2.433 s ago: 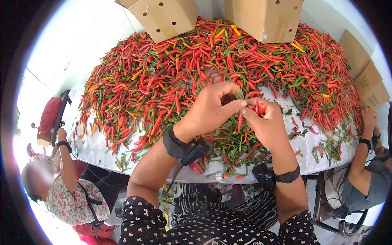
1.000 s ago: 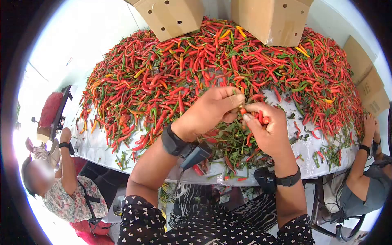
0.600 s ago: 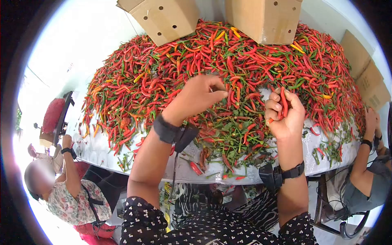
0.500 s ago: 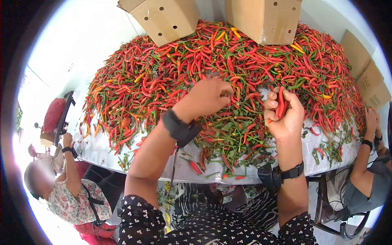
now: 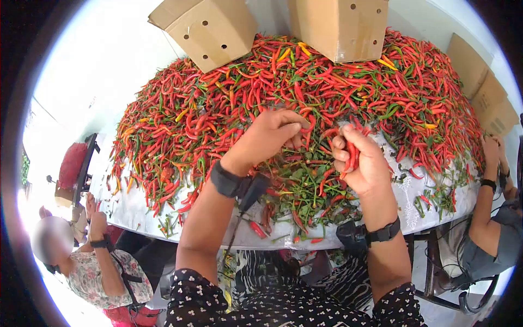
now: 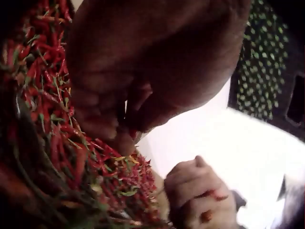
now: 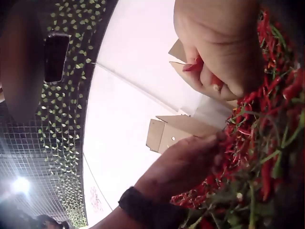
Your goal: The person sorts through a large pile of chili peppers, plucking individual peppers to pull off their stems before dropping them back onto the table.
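My left hand is over the middle of the heap, thumb and forefinger pinching a red chili pepper. In the left wrist view a bit of red shows between those fingertips. To its right, my right hand is turned palm up and grips several red chilies in its curled fingers. Chili ends poke out of that fist in the right wrist view. A small gap separates the two hands. Below them lies a pile of green stems and leaves mixed with some chilies.
A wide heap of red chilies, with some yellow and green ones, covers much of the white-covered table. Two cardboard boxes stand behind it, with more cardboard at right. Other people sit at both sides; one wears a floral top.
The hands were together over the stem pile, then parted, the left reaching into the heap. Now the right hand has come left, nearer the left hand, which holds a chili.
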A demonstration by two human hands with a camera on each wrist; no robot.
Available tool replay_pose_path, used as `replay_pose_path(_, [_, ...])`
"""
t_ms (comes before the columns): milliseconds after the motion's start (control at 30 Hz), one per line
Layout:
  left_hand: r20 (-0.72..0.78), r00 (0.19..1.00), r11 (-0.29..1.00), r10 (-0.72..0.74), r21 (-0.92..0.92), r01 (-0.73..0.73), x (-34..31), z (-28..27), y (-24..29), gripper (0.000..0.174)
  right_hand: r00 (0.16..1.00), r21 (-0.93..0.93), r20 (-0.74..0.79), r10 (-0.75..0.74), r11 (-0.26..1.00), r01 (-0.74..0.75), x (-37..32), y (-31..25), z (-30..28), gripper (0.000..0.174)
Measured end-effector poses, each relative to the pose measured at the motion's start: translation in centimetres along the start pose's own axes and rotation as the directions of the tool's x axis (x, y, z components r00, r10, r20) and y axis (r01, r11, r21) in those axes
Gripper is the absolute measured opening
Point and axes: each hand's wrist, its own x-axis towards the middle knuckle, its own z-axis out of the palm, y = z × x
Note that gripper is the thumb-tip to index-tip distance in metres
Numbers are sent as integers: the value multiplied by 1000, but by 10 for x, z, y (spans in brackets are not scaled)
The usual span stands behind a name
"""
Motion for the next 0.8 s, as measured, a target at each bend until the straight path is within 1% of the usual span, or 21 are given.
replay_pose_path(33, [1, 1000, 1000, 5, -3, -5, -4, 1, 2, 19, 1000, -4, -2, -4, 1000, 4, 0, 3, 3, 8])
replay_pose_path(100, [-7, 999, 966, -51, -253, 47, -14, 5, 10, 18, 998, -68, -36, -60, 996, 58, 0, 7, 7, 9])
replay_pose_path(133, [2, 998, 937, -66, -343, 63, -16, 7, 9, 16, 997, -74, -57, -54, 996, 50, 1, 9, 7, 10])
replay_pose_path(167, [-1, 998, 936, -65, -346, 61, -16, 9, 9, 16, 997, -79, -56, -53, 996, 48, 2, 9, 8, 10])
replay_pose_path(233, [-7, 1000, 909, -14, -417, 9, -19, 12, 10, 12, 997, -108, -47, -55, 993, 50, 2, 12, 9, 13])
replay_pose_path(267, [-19, 1000, 922, -9, -387, 1, -18, 12, 9, 9, 995, -106, -64, -83, 992, 75, 3, 14, 9, 16])
replay_pose_path(300, [-23, 1000, 922, -10, -387, 0, -18, 10, 8, 9, 995, -107, -62, -79, 992, 72, 3, 14, 9, 16])
replay_pose_path(367, [-37, 997, 949, -73, -311, 58, -18, 9, 7, 10, 968, -320, -68, -243, 924, 210, 2, 13, 9, 17])
replay_pose_path(400, [-36, 997, 947, -74, -314, 59, -18, 9, 8, 10, 963, -409, -83, -258, 890, 203, 1, 11, 10, 17])
replay_pose_path(433, [-60, 994, 964, -95, -253, 77, -18, 10, 10, 11, 963, -410, -85, -257, 890, 201, -2, 11, 13, 17])
replay_pose_path(467, [-86, 990, 977, -113, -190, 95, -18, 11, 12, 12, 934, -677, -15, -357, 691, 253, -4, 13, 18, 18])
replay_pose_path(500, [-86, 990, 977, -112, -189, 94, -18, 13, 11, 12, 900, -867, 85, -428, 414, 278, -6, 16, 21, 19])
replay_pose_path(533, [-127, 991, 988, -35, -156, 14, -17, 18, 9, 13, 890, -864, 128, -439, 391, 317, -5, 21, 22, 20])
replay_pose_path(567, [-164, 985, 991, 44, -121, -65, -17, 22, 8, 15, 889, -864, 125, -441, 392, 316, -6, 22, 23, 20])
replay_pose_path(600, [-161, 986, 991, 44, -120, -64, -18, 24, 8, 15, 889, -873, 124, -441, 378, 309, -7, 24, 25, 19])
replay_pose_path(667, [-146, 985, 995, 90, -36, -97, -19, 26, 9, 13, 880, -885, 137, -455, 343, 315, -9, 24, 26, 14])
replay_pose_path(700, [-145, 985, 995, 89, -36, -95, -19, 26, 8, 13, 880, -885, 136, -455, 345, 314, -10, 24, 26, 14])
replay_pose_path(767, [-118, 985, 992, 123, 11, -122, -19, 25, 6, 15, 856, -901, 179, -485, 268, 341, -10, 22, 26, 14])
replay_pose_path(800, [-119, 985, 992, 122, 10, -122, -19, 26, 6, 15, 856, -901, 180, -485, 268, 341, -10, 21, 25, 14])
